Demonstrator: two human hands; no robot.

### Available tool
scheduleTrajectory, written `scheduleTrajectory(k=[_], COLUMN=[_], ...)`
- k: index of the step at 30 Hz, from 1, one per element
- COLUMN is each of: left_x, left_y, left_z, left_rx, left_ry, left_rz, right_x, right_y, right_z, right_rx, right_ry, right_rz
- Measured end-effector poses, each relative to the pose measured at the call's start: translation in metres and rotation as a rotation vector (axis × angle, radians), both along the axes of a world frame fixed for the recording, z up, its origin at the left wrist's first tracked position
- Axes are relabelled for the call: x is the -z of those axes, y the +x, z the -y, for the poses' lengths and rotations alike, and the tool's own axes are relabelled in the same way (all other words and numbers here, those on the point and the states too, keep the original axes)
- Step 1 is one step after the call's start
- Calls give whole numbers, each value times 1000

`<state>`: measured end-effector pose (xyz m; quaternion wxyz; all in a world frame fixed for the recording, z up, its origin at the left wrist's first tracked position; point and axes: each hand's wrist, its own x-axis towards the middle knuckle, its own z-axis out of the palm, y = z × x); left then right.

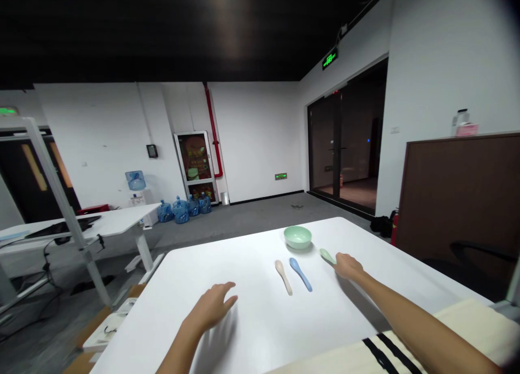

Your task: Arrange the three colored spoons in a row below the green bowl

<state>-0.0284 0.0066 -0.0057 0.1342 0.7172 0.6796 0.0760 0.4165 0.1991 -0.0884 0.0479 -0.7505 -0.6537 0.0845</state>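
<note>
My right hand (348,266) is closed around the handle of a green spoon (326,255), whose bowl end points toward the back left. Just beyond it stands a light green bowl (298,237) on the white table (252,330). A blue spoon (300,274) and a beige spoon (283,277) lie side by side in front of the bowl, handles toward me. Over the left part of the table is my left hand (216,304), thumb and fingers apart, holding nothing. The beige spoon is the nearest thing to it, some way to its right.
A brown cabinet (455,201) stands at the right. At the left are another white desk (122,221) and a metal frame post (60,190). Several blue water bottles (181,210) sit on the floor by the far wall. Cardboard boxes (87,330) lie beside the table's left edge.
</note>
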Motion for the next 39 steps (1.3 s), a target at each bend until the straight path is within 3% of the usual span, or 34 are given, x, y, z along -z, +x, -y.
scheduleTrajectory(k=[16, 22, 26, 30, 35, 39], left_x=[-3, 0, 1, 2, 0, -2], left_y=[2, 1, 0, 0, 0, 0], left_z=[2, 0, -2, -3, -2, 0], left_rx=[12, 17, 19, 18, 26, 24], left_ry=[3, 2, 4, 3, 4, 17], left_rz=[0, -8, -16, -10, -15, -12], right_x=[15, 4, -15, -27, -19, -5], right_y=[5, 0, -20, -55, -100, -114], right_z=[-6, -2, 0, 3, 11, 15], right_rx=[-13, -3, -36, -203, -299, -287], right_ry=[-9, -7, 67, 42, -21, -54], right_rz=[10, 8, 5, -1, -25, -23])
